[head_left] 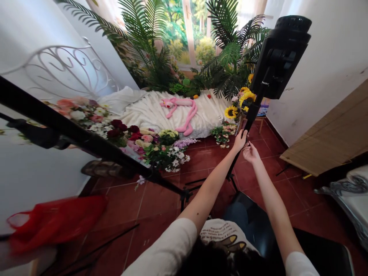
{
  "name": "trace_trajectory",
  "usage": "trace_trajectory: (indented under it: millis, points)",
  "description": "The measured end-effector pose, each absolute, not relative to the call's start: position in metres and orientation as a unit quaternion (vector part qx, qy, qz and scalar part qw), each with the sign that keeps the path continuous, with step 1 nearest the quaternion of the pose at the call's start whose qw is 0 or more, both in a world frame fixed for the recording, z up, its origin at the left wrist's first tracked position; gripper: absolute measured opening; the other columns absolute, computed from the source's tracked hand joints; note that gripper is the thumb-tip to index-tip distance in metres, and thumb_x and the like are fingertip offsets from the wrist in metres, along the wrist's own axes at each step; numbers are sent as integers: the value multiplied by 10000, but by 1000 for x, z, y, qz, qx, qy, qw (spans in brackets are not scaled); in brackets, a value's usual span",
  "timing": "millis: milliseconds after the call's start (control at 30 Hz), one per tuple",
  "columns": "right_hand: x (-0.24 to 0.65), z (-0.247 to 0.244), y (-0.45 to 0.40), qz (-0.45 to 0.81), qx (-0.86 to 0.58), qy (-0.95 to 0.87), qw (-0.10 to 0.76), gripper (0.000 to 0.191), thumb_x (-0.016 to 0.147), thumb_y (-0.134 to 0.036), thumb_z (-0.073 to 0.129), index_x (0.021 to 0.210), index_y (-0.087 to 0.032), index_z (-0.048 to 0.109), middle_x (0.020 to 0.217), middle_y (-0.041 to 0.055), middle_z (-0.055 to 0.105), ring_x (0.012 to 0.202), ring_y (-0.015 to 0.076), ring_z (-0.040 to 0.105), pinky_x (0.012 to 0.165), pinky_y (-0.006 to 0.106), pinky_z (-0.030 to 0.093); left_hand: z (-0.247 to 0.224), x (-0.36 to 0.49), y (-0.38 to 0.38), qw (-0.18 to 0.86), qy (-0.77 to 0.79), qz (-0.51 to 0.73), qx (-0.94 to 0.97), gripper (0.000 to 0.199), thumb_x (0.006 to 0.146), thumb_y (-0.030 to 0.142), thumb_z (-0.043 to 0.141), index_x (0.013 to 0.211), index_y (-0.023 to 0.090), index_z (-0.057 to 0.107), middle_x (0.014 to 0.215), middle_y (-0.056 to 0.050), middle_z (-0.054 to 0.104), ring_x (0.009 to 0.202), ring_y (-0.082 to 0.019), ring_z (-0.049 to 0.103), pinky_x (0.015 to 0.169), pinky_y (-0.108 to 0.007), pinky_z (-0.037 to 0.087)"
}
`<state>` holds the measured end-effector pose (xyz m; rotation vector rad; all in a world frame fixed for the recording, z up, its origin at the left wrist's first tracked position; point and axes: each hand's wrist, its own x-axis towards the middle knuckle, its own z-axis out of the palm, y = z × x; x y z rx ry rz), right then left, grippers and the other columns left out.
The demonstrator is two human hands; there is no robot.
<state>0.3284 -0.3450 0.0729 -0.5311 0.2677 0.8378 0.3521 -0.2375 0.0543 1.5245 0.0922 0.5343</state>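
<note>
2 hands on show, 1 black stand (pixel 253 109) right of centre: left hand (pixel 240 140) wrapped round its pole, right hand (pixel 251 152) curled just beside, can't tell if gripping. 1 more black pole (pixel 86 141) slants across the left. 1 pink plush (pixel 184 102) on white blanket (pixel 143 111), upper middle. Red tiled floor (pixel 161 199), pale walls (pixel 324 69).

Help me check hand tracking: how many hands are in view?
2: the left hand around the black pole, and the right hand beside it, whether touching is unclear.
</note>
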Motion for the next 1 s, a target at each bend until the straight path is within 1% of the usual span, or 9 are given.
trace_trajectory:
  millis: [167,333,467,600,733,833,867,933,1000]
  points:
    - [329,75,-347,420,-169,159,877,247,975,-158,431,758,-202,541,571,-33,603,456,41,552,451,91,498,54,353,-238,684,32,260,681,551,917,684,334,874,188,569,808,-35,637,753,-125,579,788,-248,467]
    - [332,74,-351,434,-163,140,875,230,958,-120,431,770,-207,532,585,-36,584,470,43,538,442,96,499,57,352,-239,685,46,254,682,550,910,693,336,863,197,569,811,-35,635,756,-127,578,779,-246,467]
    - [337,73,-353,446,-173,146,866,235,974,-147,414,796,-202,556,608,-24,598,481,57,553,430,102,508,55,352,-238,683,44,255,684,569,907,701,330,885,190,579,796,-27,630,716,-121,564,741,-244,470]
    - [339,70,-347,412,-318,162,838,216,983,-168,465,799,-186,576,581,-14,625,433,51,550,415,90,492,54,353,-238,689,37,252,678,588,897,717,329,903,186,580,785,-26,622,681,-117,550,705,-244,466]
    - [335,60,-343,307,-520,83,793,114,925,-213,617,821,-200,571,587,-17,664,421,76,574,428,151,526,57,351,-238,680,36,258,686,595,894,724,328,862,187,582,790,-38,628,735,-133,567,767,-258,465]
    - [329,54,-345,231,-637,13,735,166,856,-243,703,832,-233,539,585,-48,654,439,94,587,455,189,536,57,350,-237,685,40,250,683,576,899,707,353,877,186,596,796,-39,639,737,-136,571,780,-265,464]
    - [327,52,-348,202,-672,-8,713,176,840,-245,713,833,-246,537,607,-50,660,491,105,619,498,197,547,57,351,-237,687,39,247,682,569,901,701,360,880,185,599,799,-38,641,737,-135,573,783,-265,466]
    - [324,51,-354,135,-729,-45,670,163,822,-221,709,833,-267,553,719,-26,699,704,140,695,639,214,564,55,352,-237,688,35,247,682,564,905,693,359,881,185,601,803,-36,642,744,-132,581,793,-265,469]
    - [322,53,-361,57,-767,-72,636,133,814,-186,686,832,-274,588,849,15,725,931,181,694,779,240,546,52,353,-237,683,30,251,685,574,905,698,345,872,184,599,802,-35,639,748,-131,585,803,-265,472]
